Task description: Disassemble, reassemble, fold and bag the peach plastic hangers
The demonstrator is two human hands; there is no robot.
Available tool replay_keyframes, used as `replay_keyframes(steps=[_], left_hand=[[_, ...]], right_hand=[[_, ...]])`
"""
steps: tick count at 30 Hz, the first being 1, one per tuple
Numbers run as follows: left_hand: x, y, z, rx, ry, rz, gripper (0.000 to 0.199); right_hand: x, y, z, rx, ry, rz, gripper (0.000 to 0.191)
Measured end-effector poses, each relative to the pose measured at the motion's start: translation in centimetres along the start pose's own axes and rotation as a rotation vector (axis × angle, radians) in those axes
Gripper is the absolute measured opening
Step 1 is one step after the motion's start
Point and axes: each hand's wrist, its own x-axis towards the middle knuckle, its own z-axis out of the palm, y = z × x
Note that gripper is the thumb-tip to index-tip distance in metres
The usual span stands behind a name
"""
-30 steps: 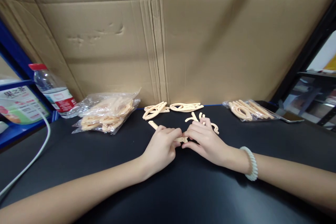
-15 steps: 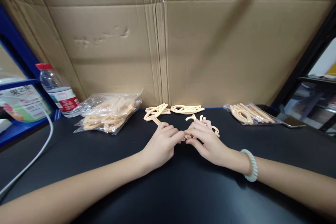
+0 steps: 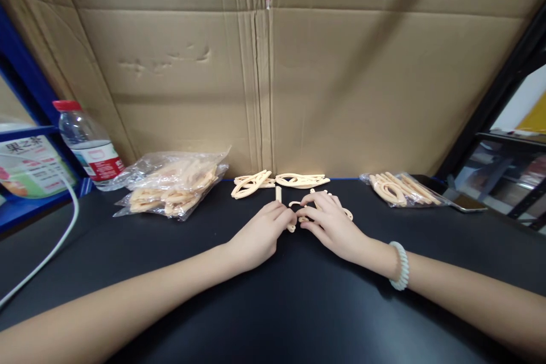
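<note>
My left hand (image 3: 261,234) is closed, its thumb and fingers pinching a cream plastic folding-hanger arm (image 3: 278,193). One end of the arm stands out beyond the knuckles, and the other shows below the fingertips. Just to the right, my right hand (image 3: 335,226) has its thumb and fingers curled round a small cream hanger piece (image 3: 303,219), mostly hidden by the fingers. A slim curved hook (image 3: 294,203) shows between the two hands. More cream hanger parts (image 3: 348,214) lie behind and beside my right hand, partly covered by it. The fingertips of both hands are close but apart.
Two folded cream hangers (image 3: 251,183) (image 3: 301,180) lie by the cardboard wall (image 3: 183,68). Clear bags of hangers sit at left (image 3: 170,187) and right (image 3: 401,189). A phone-like flat object (image 3: 469,203), a water bottle (image 3: 91,148) and a white cable (image 3: 60,250) are also there.
The hanger arm in my left hand has swung from leaning left to pointing straight away from me. My hands have parted slightly, and the hook now shows between them.
</note>
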Motion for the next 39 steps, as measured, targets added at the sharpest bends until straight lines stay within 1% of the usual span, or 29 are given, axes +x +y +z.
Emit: replay_keyframes(steps=[5,8,10,13,17,20,23,25,29,33,36,39], left_hand=[[0.0,0.0,0.0,-0.007,0.033,-0.061,0.034],[0.0,0.4,-0.1,0.017,0.052,-0.064,0.03],[-0.1,0.7,-0.2,0.037,0.044,-0.049,0.027],[-0.2,1.0,-0.3,0.057,0.036,-0.027,0.022],[-0.1,1.1,-0.5,0.072,0.053,-0.027,0.02],[0.0,1.1,-0.6,0.089,0.051,-0.026,0.02],[0.0,1.1,-0.6,0.117,0.051,-0.039,0.019],[0.0,1.1,-0.6,0.139,0.047,-0.055,0.018],[0.1,1.2,-0.7,0.152,0.049,-0.083,0.015],[0.1,1.3,-0.7,0.149,0.062,-0.108,0.015],[0.1,1.2,-0.6,0.144,0.061,-0.123,0.015],[0.0,1.1,-0.6,0.138,0.056,-0.115,0.015]], right_hand=[[0.1,-0.1,-0.1,0.011,0.024,0.011,0.005],[0.1,-0.1,-0.2,0.011,0.007,-0.03,0.011],[0.1,-0.2,-0.2,0.006,-0.014,-0.053,0.017],[0.1,-0.2,-0.1,-0.01,-0.043,-0.034,0.019],[0.1,-0.2,0.0,-0.045,-0.071,0.008,0.022],[0.1,-0.1,-0.1,-0.06,-0.051,0.041,0.023],[0.1,-0.2,-0.3,-0.04,0.013,0.072,0.021],[0.1,-0.4,-0.5,-0.022,0.038,0.049,0.017],[0.1,-0.7,-0.7,-0.015,0.014,-0.058,0.016],[0.0,-0.6,-0.4,0.001,-0.011,-0.062,0.023],[0.1,-0.4,-0.2,0.036,-0.021,-0.069,0.022],[0.1,-0.3,-0.1,0.053,-0.009,-0.118,0.02]])
